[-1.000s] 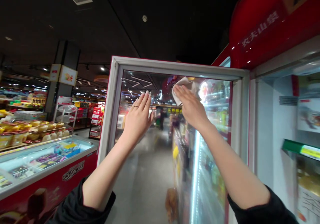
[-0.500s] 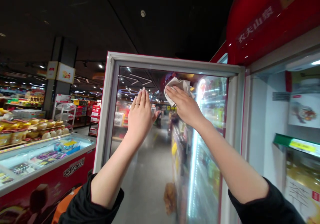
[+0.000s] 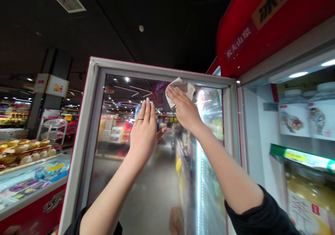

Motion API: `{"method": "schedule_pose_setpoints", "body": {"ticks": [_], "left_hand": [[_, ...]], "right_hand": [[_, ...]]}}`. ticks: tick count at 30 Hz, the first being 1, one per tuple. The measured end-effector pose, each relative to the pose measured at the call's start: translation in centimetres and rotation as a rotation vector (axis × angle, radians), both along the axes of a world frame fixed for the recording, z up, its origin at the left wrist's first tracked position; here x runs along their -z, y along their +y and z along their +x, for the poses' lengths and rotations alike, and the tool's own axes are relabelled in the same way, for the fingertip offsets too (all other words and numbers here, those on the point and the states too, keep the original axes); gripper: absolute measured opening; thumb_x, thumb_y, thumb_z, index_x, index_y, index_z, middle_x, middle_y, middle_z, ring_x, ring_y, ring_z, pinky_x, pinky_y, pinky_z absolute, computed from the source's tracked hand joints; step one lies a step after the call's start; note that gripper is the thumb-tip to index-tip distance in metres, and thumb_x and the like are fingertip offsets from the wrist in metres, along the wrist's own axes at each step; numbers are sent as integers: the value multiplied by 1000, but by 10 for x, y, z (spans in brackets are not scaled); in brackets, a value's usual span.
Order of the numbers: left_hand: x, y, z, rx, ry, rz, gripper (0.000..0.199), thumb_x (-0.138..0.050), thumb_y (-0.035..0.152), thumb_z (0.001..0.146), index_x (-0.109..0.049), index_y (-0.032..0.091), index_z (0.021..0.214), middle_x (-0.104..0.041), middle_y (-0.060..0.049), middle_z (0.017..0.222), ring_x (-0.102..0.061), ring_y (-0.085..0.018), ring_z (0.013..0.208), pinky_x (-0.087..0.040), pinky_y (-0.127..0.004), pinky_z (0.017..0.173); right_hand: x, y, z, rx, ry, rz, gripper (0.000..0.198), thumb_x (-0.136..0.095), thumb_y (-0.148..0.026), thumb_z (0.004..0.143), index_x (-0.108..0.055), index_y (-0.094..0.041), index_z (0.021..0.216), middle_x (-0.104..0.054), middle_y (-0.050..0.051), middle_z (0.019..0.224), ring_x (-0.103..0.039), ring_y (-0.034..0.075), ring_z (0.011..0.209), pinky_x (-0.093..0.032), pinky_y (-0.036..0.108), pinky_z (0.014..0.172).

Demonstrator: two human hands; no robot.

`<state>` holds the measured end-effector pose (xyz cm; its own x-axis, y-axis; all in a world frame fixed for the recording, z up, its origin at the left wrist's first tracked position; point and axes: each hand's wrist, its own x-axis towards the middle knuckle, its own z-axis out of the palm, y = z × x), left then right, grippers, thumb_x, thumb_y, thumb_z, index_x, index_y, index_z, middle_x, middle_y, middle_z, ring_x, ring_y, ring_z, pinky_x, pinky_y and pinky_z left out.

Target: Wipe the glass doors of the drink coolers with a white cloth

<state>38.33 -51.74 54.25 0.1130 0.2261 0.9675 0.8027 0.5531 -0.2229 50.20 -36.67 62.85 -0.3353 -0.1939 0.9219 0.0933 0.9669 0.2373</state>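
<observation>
An open cooler door with a glass pane (image 3: 146, 179) in a grey frame stands before me. My left hand (image 3: 143, 128) is raised at the glass, palm towards it, fingers straight and thumb out, holding nothing. To the right, near the pane's upper edge, my right hand (image 3: 184, 109) presses a crumpled white cloth (image 3: 188, 88) against the glass. The cloth sticks out beyond the fingertips and above the knuckles; the part under the palm is hidden.
On the right, the red-topped cooler (image 3: 235, 29) shows large jars (image 3: 294, 112) on shelves with a green price strip (image 3: 300, 156). At left are a chest freezer (image 3: 52, 196), jars with yellow lids (image 3: 23, 146), and a dark pillar (image 3: 49, 85).
My view has turned right, so the door sits further left. Both hands have shifted right across the glass. The cloth is slightly higher, reaching the top frame.
</observation>
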Motion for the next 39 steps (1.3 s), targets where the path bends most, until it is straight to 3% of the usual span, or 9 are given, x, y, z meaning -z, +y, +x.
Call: {"method": "schedule_pose_setpoints", "body": {"ticks": [5, 12, 16, 20, 25, 29, 33, 36, 39], "left_hand": [[1, -5, 3, 15, 35, 11, 88, -64, 34, 106, -23, 0, 175, -24, -27, 183, -20, -36, 174, -34, -54, 139], [1, -10, 10, 12, 11, 7, 95, -70, 41, 104, -22, 2, 177, -23, -27, 183, -20, -36, 174, -31, -54, 140], [0, -10, 10, 4, 11, 15, 98, -75, 43, 101, -25, 1, 175, -24, -28, 182, -23, -37, 173, -32, -53, 140], [0, -10, 6, 15, 32, 18, 101, -75, 43, 102, -20, 5, 178, -24, -27, 182, -22, -37, 173, -33, -55, 139], [-1, -12, 1, 5, 32, -8, 100, -71, 48, 104, -19, 4, 178, -23, -29, 183, -20, -37, 174, -31, -55, 140], [-3, -12, -5, -2, 39, -35, 101, -69, 50, 105, -18, 1, 177, -20, -30, 183, -18, -38, 174, -29, -57, 140], [-5, -11, -12, 15, 45, -43, 102, -69, 51, 105, -15, 5, 179, -21, -29, 183, -17, -39, 174, -31, -59, 139], [-5, -9, -14, 10, 34, -40, 101, -67, 52, 106, -15, 5, 179, -21, -29, 183, -18, -39, 174, -32, -59, 139], [-4, -7, -16, -7, 31, -36, 98, -63, 54, 108, -18, 1, 177, -22, -31, 182, -20, -39, 174, -32, -58, 139]], "right_hand": [[16, 27, 28, 7, -32, 4, 94, -37, 6, 90, -40, -35, 174, -39, -9, 181, -28, 18, 172, -29, 51, 144], [-11, 33, 19, -5, 109, -85, 92, -35, 6, 91, -38, -34, 175, -41, -8, 180, -27, 20, 172, -28, 54, 144], [6, 19, 18, -35, 9, -8, 94, -35, 8, 89, -41, -33, 174, -40, -8, 181, -25, 17, 173, -27, 50, 144], [25, 38, 37, -17, -38, 7, 96, -36, 7, 90, -38, -40, 174, -40, -11, 180, -28, 17, 172, -29, 52, 143], [11, 67, 47, 42, 98, -109, 91, -36, 6, 92, -38, -32, 175, -40, -6, 181, -27, 21, 173, -28, 55, 144], [4, 50, 29, 45, 91, -107, 89, -33, 7, 91, -42, -25, 174, -40, -2, 182, -24, 19, 173, -26, 49, 145], [26, 36, 23, 6, -20, 3, 96, -35, 9, 88, -39, -33, 175, -41, -8, 180, -28, 17, 172, -29, 50, 144], [36, 55, 35, 14, 5, -11, 99, -36, 8, 89, -34, -40, 175, -40, -11, 180, -29, 17, 171, -30, 53, 143], [24, 84, 46, 46, 110, -82, 93, -34, 6, 91, -37, -33, 175, -41, -7, 180, -27, 20, 172, -27, 55, 144]]}}
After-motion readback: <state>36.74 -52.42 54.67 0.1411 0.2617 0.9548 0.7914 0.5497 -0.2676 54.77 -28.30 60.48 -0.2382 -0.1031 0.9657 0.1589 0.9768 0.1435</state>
